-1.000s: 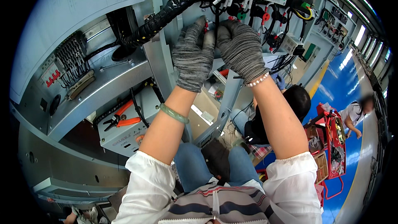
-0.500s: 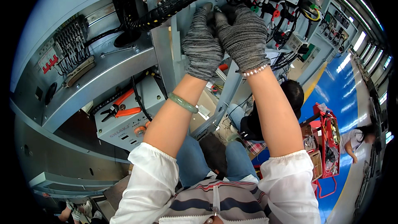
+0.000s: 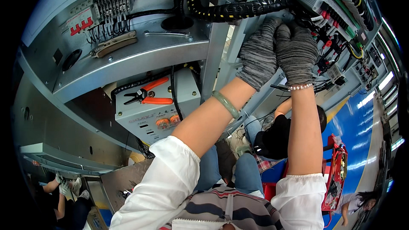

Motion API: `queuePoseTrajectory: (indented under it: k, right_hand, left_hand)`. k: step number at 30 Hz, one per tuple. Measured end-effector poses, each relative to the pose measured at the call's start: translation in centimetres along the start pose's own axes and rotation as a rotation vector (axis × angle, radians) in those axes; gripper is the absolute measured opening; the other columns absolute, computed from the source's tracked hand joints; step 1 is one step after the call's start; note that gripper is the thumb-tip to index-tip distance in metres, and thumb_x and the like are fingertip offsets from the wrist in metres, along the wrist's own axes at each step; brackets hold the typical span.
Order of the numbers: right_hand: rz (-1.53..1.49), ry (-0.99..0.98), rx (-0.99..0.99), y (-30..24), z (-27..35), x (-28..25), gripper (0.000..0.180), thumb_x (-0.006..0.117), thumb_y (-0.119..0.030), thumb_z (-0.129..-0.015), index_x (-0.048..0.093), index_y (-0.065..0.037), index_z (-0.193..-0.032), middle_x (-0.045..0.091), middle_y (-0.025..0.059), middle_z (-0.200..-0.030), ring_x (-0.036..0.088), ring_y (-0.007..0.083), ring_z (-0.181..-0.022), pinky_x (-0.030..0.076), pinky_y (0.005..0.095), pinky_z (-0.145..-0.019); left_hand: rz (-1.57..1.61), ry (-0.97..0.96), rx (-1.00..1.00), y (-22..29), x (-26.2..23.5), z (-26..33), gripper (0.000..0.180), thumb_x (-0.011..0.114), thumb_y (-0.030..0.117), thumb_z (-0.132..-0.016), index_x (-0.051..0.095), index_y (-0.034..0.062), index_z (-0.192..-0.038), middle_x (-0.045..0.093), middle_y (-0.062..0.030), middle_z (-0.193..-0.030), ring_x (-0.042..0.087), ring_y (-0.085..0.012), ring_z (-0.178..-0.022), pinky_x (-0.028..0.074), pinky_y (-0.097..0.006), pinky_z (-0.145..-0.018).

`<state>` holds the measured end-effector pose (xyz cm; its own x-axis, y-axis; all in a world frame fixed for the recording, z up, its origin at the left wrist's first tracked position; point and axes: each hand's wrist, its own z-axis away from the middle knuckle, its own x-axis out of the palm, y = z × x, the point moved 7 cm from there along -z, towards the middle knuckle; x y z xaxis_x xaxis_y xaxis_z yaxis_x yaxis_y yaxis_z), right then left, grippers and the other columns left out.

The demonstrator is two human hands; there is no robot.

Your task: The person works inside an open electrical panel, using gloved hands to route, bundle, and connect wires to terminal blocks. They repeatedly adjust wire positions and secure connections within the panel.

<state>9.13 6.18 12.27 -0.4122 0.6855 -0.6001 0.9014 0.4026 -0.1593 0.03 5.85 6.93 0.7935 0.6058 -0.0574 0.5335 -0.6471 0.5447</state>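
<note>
Both my hands wear grey knitted gloves and are raised to the metal panel, just below a thick black-wrapped cable bundle (image 3: 243, 10). My left hand (image 3: 260, 55) is closed, its fingertips pressed together near the panel. Close beside it, my right hand (image 3: 297, 53) is also curled, fingers pointing at the same spot. Whatever they pinch, if anything, is hidden by the gloves. To the right of my right hand sits a grey module with a terminal strip (image 3: 336, 19), with red, white and black wires running below it.
At left, a metal shelf (image 3: 140, 59) carries an open-end wrench (image 3: 167, 33) and a folding knife (image 3: 114, 44). Orange-handled wire strippers (image 3: 149, 93) lie on a grey control box (image 3: 159, 113). Below right, a person in black (image 3: 277, 138) sits by a red tool cart (image 3: 336, 174).
The view has swung left, so hands and cabinet appear further right in the picture. My hands remain below the cable bundle, and the right hand's fingers look more tucked together.
</note>
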Motion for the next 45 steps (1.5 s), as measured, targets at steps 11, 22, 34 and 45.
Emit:
queuePoseTrajectory:
  k: [11, 22, 34, 45]
  right_hand:
    - [-0.499, 0.020, -0.505, -8.6, 6.0, -4.0, 0.034, 0.056, -0.038, -0.085, 0.061, -0.008, -0.101, 0.063, 0.0121, -0.096, 0.062, 0.0233, -0.092, 0.048, 0.0391, -0.081]
    - [-0.225, -0.256, -0.827, -18.4, 5.9, 7.3, 0.048, 0.058, -0.027, -0.083, 0.048, -0.002, -0.123, 0.052, 0.0181, -0.122, 0.050, 0.0314, -0.113, 0.036, 0.0395, -0.100]
    - [-0.173, -0.444, -0.809, -18.9, 4.2, 6.6, 0.031, 0.063, -0.027, -0.081, 0.061, -0.010, -0.107, 0.060, 0.0096, -0.095, 0.059, 0.0262, -0.093, 0.047, 0.0376, -0.083]
    - [-0.219, -0.171, -0.875, -19.1, 5.6, 3.5, 0.021, 0.062, -0.027, -0.081, 0.065, -0.012, -0.095, 0.058, 0.0064, -0.088, 0.057, 0.0245, -0.089, 0.046, 0.0377, -0.080]
  left_hand:
    - [0.426, -0.094, 0.026, -2.2, 0.9, 1.9, 0.035, 0.056, 0.015, -0.085, 0.050, 0.0071, -0.118, 0.058, -0.0149, -0.105, 0.056, -0.0296, -0.100, 0.045, -0.037, -0.089]
    - [0.102, -0.101, -0.008, 0.0, 0.3, 0.1, 0.042, 0.063, 0.018, -0.080, 0.050, 0.0076, -0.118, 0.059, -0.0148, -0.110, 0.057, -0.0321, -0.101, 0.045, -0.040, -0.088]
    - [0.065, 0.022, -0.001, -0.1, -0.1, 0.2, 0.042, 0.066, 0.017, -0.077, 0.052, 0.0094, -0.116, 0.061, -0.0152, -0.103, 0.059, -0.0326, -0.093, 0.047, -0.041, -0.084]
    - [0.085, 0.040, 0.070, 0.1, 0.3, 0.2, 0.044, 0.067, 0.012, -0.075, 0.054, 0.0079, -0.116, 0.061, -0.0128, -0.105, 0.062, -0.0247, -0.085, 0.050, -0.034, -0.079]
